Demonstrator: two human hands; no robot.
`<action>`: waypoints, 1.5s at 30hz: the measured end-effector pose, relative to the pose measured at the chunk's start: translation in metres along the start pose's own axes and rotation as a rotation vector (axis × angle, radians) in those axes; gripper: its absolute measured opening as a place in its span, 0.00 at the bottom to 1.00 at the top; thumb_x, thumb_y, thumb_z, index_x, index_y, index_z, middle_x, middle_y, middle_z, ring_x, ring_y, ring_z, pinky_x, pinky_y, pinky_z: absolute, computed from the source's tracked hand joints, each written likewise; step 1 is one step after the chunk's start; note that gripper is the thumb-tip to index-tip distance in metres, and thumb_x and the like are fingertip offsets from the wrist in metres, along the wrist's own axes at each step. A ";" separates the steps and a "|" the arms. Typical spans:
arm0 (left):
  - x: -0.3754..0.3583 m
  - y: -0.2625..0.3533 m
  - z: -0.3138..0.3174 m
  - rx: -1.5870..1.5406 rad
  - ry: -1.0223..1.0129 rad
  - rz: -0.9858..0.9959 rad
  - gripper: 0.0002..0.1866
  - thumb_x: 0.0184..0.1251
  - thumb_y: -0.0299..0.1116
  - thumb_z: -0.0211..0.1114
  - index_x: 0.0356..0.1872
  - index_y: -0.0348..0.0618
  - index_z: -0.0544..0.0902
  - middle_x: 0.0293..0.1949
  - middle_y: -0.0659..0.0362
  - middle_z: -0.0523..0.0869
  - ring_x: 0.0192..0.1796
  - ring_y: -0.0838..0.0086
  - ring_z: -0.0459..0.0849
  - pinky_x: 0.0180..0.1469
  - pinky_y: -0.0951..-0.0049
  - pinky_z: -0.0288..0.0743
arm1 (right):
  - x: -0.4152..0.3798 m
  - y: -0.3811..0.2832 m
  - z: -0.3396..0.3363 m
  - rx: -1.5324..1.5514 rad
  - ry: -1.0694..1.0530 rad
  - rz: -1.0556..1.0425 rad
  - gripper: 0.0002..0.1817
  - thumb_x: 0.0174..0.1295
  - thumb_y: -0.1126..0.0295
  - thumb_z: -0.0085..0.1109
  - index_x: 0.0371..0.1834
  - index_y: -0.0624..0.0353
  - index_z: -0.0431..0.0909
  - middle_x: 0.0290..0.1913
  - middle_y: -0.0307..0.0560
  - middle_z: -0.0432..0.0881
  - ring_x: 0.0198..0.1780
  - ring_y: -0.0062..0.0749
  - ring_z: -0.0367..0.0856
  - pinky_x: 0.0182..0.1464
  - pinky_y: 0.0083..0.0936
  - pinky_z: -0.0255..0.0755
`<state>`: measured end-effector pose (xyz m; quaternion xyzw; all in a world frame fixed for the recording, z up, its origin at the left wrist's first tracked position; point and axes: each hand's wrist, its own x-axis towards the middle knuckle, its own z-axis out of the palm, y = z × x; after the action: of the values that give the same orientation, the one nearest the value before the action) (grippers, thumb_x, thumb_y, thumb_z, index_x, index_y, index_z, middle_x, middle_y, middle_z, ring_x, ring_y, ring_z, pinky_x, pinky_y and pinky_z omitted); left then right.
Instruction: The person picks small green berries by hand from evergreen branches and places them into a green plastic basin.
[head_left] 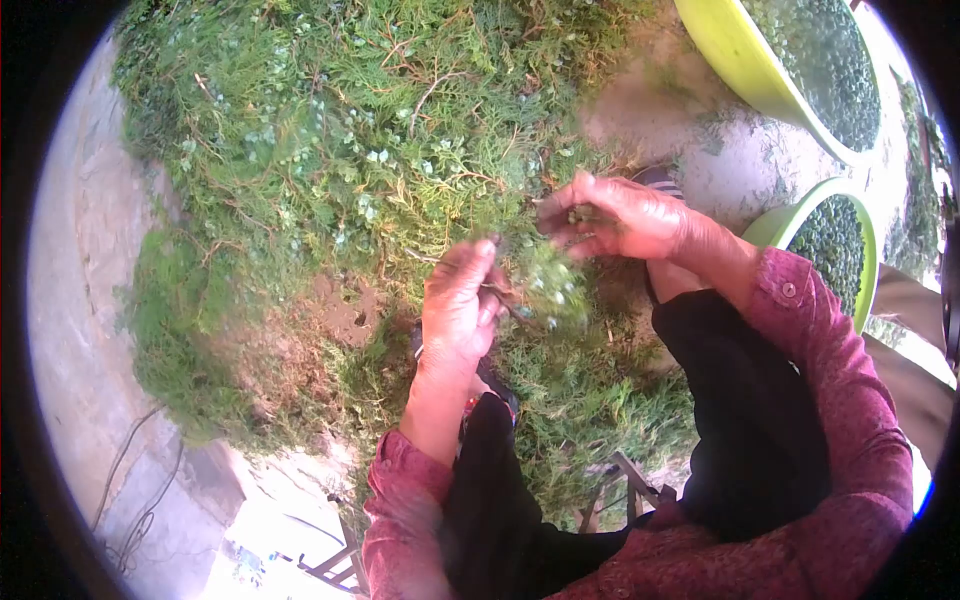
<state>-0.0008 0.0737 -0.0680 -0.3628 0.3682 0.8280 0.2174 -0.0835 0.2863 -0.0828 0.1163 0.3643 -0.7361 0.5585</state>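
My left hand [460, 305] is closed round the stem of a leafy green sprig [552, 290] that bears pale blue-green cones. The sprig is blurred and points to the right, below my right hand. Just above and right of it, my right hand [620, 218] has its fingers curled, with small greenish pieces against the palm. Beneath and beyond both hands spreads a large heap of cut evergreen branches [330, 140] dotted with the same pale cones.
At the upper right stands a large yellow-green basin [735, 50] full of small green cones. A smaller green basin [870, 265] below it holds more. Cables [130, 500] lie on the concrete at the lower left. Another person's leg [905, 385] shows at the right edge.
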 end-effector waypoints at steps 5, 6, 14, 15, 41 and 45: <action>0.008 -0.004 -0.006 -0.073 0.156 0.039 0.06 0.59 0.34 0.62 0.31 0.44 0.76 0.18 0.62 0.76 0.09 0.85 0.63 0.12 0.84 0.58 | -0.002 -0.003 -0.003 -0.128 0.047 -0.004 0.17 0.57 0.58 0.57 0.41 0.59 0.75 0.32 0.37 0.77 0.29 0.19 0.73 0.31 0.15 0.69; 0.008 -0.004 -0.005 -0.071 0.155 0.039 0.06 0.59 0.34 0.62 0.31 0.44 0.76 0.18 0.62 0.76 0.09 0.85 0.63 0.12 0.84 0.58 | -0.002 -0.002 -0.004 -0.127 0.047 -0.007 0.17 0.57 0.58 0.57 0.41 0.59 0.75 0.32 0.37 0.77 0.29 0.19 0.73 0.31 0.15 0.69; 0.008 -0.007 0.003 -0.068 0.117 0.023 0.06 0.58 0.34 0.62 0.29 0.44 0.76 0.18 0.62 0.76 0.09 0.85 0.63 0.11 0.84 0.57 | 0.000 0.007 -0.007 -0.841 -0.001 -0.151 0.20 0.51 0.56 0.62 0.39 0.60 0.75 0.26 0.36 0.76 0.28 0.18 0.73 0.29 0.17 0.68; 0.009 -0.007 0.004 -0.067 0.116 0.022 0.06 0.58 0.34 0.62 0.29 0.44 0.76 0.18 0.62 0.76 0.09 0.85 0.63 0.11 0.84 0.57 | 0.003 0.010 -0.009 -1.012 -0.026 -0.320 0.22 0.50 0.54 0.63 0.39 0.61 0.75 0.26 0.36 0.77 0.28 0.19 0.74 0.30 0.18 0.69; -0.244 0.051 0.124 0.504 0.266 0.642 0.17 0.57 0.39 0.64 0.35 0.32 0.76 0.22 0.60 0.77 0.19 0.80 0.74 0.20 0.82 0.68 | -0.204 -0.043 0.265 -0.725 -0.126 -0.475 0.09 0.47 0.71 0.64 0.25 0.59 0.72 0.20 0.31 0.71 0.20 0.11 0.67 0.21 0.12 0.61; -0.267 0.046 0.112 0.431 0.226 0.616 0.18 0.57 0.38 0.63 0.35 0.29 0.77 0.18 0.61 0.76 0.13 0.81 0.71 0.15 0.81 0.65 | -0.200 -0.022 0.269 -0.537 -0.099 -0.505 0.07 0.48 0.75 0.63 0.22 0.58 0.72 0.21 0.32 0.73 0.21 0.11 0.67 0.19 0.13 0.58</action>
<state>0.0926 0.1059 0.2085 -0.2700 0.6468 0.7132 -0.0122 0.0297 0.2572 0.2323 -0.1636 0.5340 -0.7337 0.3869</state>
